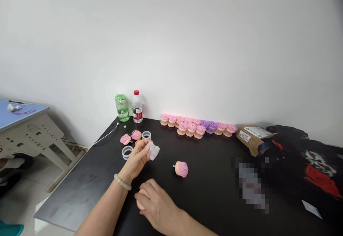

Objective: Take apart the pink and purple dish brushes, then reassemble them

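We see our left hand (136, 159) pinching a clear cup (153, 151) between thumb and fingers, above the desk (80, 189). Our right hand (157, 207), nearer to us, is curled around a peach base (139, 201). A pink brush (181, 168) lies just right of both hands. If the grip is too light, the smooth cup could slip, fall and roll toward the desk edge on the left.

Three loose pink bristle brushes (181, 168), two purple ones (209, 126) — plus three clear plastic cups (127, 152) and two bottles (137, 109).
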Motion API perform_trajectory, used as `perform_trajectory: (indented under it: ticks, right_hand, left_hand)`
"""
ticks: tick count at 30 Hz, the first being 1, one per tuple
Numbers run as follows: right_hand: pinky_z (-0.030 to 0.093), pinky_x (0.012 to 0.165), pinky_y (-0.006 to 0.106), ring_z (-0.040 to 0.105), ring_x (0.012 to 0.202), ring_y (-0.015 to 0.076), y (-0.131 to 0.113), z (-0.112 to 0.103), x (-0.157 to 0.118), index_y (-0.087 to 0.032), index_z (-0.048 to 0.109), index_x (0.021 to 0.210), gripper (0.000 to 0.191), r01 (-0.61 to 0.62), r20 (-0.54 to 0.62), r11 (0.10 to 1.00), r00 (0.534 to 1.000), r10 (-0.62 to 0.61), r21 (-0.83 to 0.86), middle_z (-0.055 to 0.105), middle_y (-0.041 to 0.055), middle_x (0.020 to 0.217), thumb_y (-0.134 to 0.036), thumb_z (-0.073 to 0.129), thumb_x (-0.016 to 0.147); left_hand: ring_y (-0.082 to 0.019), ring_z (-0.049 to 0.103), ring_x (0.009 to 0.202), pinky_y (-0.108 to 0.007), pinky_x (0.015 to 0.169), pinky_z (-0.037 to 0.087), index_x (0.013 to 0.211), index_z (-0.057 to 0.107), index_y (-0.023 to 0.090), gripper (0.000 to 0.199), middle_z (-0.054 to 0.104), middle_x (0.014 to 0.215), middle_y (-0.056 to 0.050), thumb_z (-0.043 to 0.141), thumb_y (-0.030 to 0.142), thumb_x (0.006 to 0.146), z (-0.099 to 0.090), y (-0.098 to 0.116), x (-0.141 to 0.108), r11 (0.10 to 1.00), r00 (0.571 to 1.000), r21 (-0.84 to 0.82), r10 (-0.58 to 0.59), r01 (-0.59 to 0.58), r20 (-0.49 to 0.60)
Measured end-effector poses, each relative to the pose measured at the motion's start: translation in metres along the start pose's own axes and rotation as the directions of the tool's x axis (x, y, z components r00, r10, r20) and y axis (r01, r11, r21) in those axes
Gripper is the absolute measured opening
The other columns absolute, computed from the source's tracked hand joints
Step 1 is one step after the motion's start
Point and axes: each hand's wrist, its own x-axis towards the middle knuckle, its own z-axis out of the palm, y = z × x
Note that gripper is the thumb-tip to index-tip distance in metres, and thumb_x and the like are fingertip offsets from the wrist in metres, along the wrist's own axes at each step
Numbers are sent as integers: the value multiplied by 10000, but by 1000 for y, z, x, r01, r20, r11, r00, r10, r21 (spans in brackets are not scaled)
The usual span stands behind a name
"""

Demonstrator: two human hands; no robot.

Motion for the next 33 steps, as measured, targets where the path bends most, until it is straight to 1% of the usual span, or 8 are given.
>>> perform_trajectory:
  ticks: [4,11,14,17,20,24,28,33]
  right_hand:
    - [541,876,381,578,1011,243,17,-31,-27,-200,572,1175,422,-125,-261,987,954,147,98,564,117,1153,-14,494,805]
    - [549,635,284,659,741,197,57,-79,-79,-243,578,987,104,-418,-546,854,658,519,308,622,45,910,-241,506,911]
    - [560,654,278,671,741,193,50,-74,-81,-246,598,976,85,-413,-492,867,714,499,279,651,33,897,-253,554,903]
    - [575,785,327,666,900,238,32,-56,-71,-239,619,1000,181,-278,-376,952,875,305,126,673,56,993,-187,662,832]
    - [580,813,386,647,935,274,21,-38,-62,-219,619,1089,321,-119,-221,993,969,113,-14,698,68,997,-142,723,795]
    - [554,908,439,619,1069,293,39,-32,-68,-217,577,1237,379,-116,-306,989,948,84,-90,682,103,1131,-102,611,878]
    - [530,958,493,581,1176,305,84,-37,-83,-261,486,1389,477,-379,-464,925,823,327,-21,601,110,1317,-170,532,923]
    - [548,943,467,584,1214,301,111,-30,-72,-329,469,1429,616,-450,-327,893,841,430,17,566,68,1403,-193,613,846]
  left_hand:
    - [-144,577,848,-269,749,485,1024,654,214,330,581,946,-14,804,321,750,1,0,-1,998,998,-1,-58,58,6]
    - [-178,623,818,-334,766,490,1022,625,202,324,616,901,-33,750,312,744,6,-6,-5,972,965,62,-234,227,123]
    - [-186,606,824,-323,750,470,1036,626,200,328,615,895,-35,734,290,739,6,-8,-6,952,948,184,-274,243,161]
    - [-154,537,781,-280,731,425,978,685,199,344,580,868,-3,760,147,647,3,-7,-7,916,946,346,-274,203,171]
    - [-153,505,792,-275,745,408,972,726,230,417,559,946,3,696,48,598,0,-5,-8,735,957,677,-224,43,182]
    - [-221,552,968,-333,868,438,1098,698,259,473,563,1073,-34,669,75,663,3,-5,-9,351,944,922,-217,-163,250]
    - [-256,547,1033,-369,914,452,1187,657,282,565,570,1109,-49,761,97,663,7,-13,-11,217,934,946,-214,-240,286]
    - [-255,554,997,-355,858,472,1252,605,287,628,595,1121,-51,797,107,681,7,-24,-12,31,944,957,-156,-289,290]
